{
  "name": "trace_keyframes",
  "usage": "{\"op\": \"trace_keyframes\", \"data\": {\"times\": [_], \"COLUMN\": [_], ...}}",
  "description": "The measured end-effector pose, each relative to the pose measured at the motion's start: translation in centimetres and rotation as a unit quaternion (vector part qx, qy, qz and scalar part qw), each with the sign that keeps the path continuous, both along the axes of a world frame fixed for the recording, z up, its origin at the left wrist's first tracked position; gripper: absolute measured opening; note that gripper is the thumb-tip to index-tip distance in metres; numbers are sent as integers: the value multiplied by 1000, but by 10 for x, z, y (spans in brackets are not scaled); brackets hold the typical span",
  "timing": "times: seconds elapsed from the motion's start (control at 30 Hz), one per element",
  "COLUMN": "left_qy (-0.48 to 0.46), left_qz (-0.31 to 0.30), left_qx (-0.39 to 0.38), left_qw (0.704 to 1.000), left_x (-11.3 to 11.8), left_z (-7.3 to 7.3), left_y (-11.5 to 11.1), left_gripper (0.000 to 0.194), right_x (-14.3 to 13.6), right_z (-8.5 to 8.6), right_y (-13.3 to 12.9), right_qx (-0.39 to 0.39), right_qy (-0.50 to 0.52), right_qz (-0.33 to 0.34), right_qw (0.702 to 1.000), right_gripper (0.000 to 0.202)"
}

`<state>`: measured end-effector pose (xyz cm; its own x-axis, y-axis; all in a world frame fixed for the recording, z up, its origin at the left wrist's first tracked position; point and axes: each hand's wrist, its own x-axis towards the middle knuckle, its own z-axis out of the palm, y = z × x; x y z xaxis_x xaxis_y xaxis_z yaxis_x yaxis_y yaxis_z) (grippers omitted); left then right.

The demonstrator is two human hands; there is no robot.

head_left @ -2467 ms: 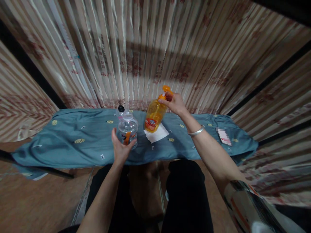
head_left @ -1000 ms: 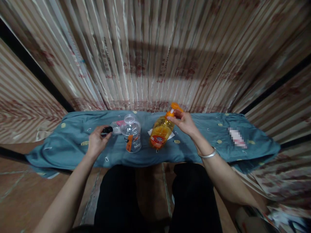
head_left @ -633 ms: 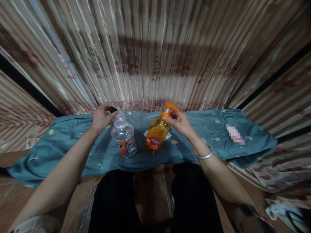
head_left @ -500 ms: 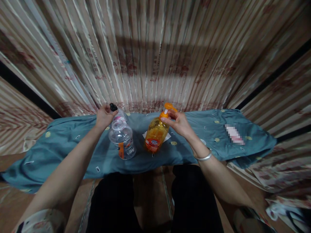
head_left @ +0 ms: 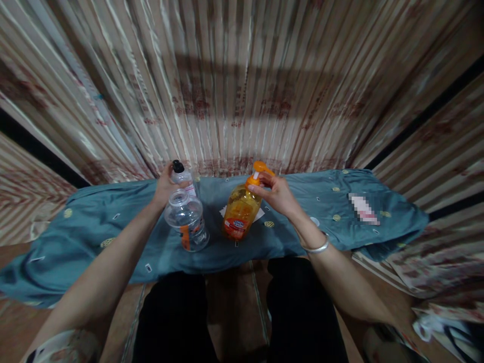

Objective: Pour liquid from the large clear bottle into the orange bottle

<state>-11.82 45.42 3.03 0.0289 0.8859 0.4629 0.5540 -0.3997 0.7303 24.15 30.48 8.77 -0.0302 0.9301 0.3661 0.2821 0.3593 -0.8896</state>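
Note:
My left hand (head_left: 166, 185) is closed around the upper body of a clear bottle with a black cap (head_left: 182, 176). A thumb lies across the front of that bottle, and its lower part is hidden. In front of it stands an open-mouthed clear plastic bottle (head_left: 186, 222) with an orange label, apart from my fingers as far as I can see. My right hand (head_left: 275, 192) pinches the neck of a pump bottle (head_left: 242, 212), just below its orange pump head. Yellow-orange liquid fills much of this bottle, which carries a red label.
A teal patterned cloth (head_left: 298, 234) covers the low table. Partly behind the pump bottle lies a white paper (head_left: 260, 214). A small pale round thing (head_left: 315, 221) sits near my right wrist, and a pixelated patch (head_left: 363, 209) lies farther right. Striped curtains (head_left: 234, 75) hang behind.
My left hand has moved from the black cap down onto the body of its bottle, wrapping around it. My right hand keeps its hold on the pump bottle's neck.

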Motion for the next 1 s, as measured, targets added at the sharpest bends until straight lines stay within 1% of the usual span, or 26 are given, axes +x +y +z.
{"op": "trace_keyframes", "data": {"times": [0.07, 0.13, 0.2, 0.23, 0.27, 0.33, 0.37, 0.4, 0.43, 0.47, 0.5, 0.53, 0.57, 0.6, 0.63, 0.67, 0.7, 0.73, 0.77, 0.83, 0.9, 1.0], "left_qy": [-31, -61, -93, -110, -127, -160, -172, -179, -181, -178, -170, -162, -154, -152, -154, -157, -164, -172, -182, -202, -223, -257], "left_qz": [27, 60, 91, 104, 114, 120, 110, 91, 63, 30, -8, -43, -68, -86, -103, -115, -123, -128, -134, -146, -168, -228], "left_qx": [-13, -21, -16, -5, 9, 44, 63, 78, 83, 74, 52, 29, 13, -5, -22, -32, -40, -48, -57, -75, -98, -144], "left_qw": [999, 996, 991, 989, 985, 979, 977, 977, 978, 981, 984, 986, 986, 985, 982, 980, 978, 975, 973, 966, 955, 928], "left_x": [1, -2, -10, -15, -20, -25, -23, -16, -4, 13, 33, 56, 81, 104, 126, 144, 158, 168, 175, 179, 178, 174], "left_z": [3, 9, 19, 24, 28, 34, 33, 31, 26, 19, 10, 1, -9, -18, -25, -31, -35, -38, -40, -43, -45, -48], "left_y": [-3, -9, -24, -38, -57, -107, -136, -166, -195, -219, -239, -252, -258, -258, -252, -243, -233, -222, -213, -201, -199, -205], "left_gripper": [51, 51, 51, 51, 55, 91, 99, 99, 89, 74, 63, 66, 82, 105, 126, 142, 150, 150, 145, 134, 127, 120], "right_x": [0, -1, -1, 0, 1, 3, 4, 5, 5, 4, 3, 0, -4, -8, -12, -17, -21, -24, -26, -26, -21, -8], "right_z": [0, -1, 0, 0, 0, 2, 3, 4, 5, 7, 8, 9, 11, 13, 15, 17, 18, 20, 21, 23, 22, 17], "right_y": [0, -1, -4, -6, -8, -14, -18, -22, -27, -31, -36, -41, -46, -52, -57, -62, -67, -72, -75, -77, -71, -52], "right_qx": [1, 0, -1, 1, 3, 10, 14, 17, 20, 21, 23, 24, 27, 32, 38, 49, 59, 66, 70, 73, 66, 36], "right_qy": [1, 1, -1, -2, -4, -7, -7, -7, -7, -7, -8, -7, -4, 0, 7, 13, 15, 12, 4, -8, -7, 18], "right_qz": [-1, -7, -17, -22, -26, -32, -34, -36, -39, -43, -49, -58, -70, -84, -100, -114, -127, -135, -141, -144, -125, -48], "right_qw": [1000, 1000, 1000, 1000, 1000, 999, 999, 999, 999, 999, 999, 998, 997, 996, 994, 992, 990, 989, 988, 987, 990, 998], "right_gripper": [43, 42, 42, 41, 40, 38, 38, 38, 38, 39, 40, 41, 42, 43, 43, 43, 41, 40, 40, 39, 41, 49]}}
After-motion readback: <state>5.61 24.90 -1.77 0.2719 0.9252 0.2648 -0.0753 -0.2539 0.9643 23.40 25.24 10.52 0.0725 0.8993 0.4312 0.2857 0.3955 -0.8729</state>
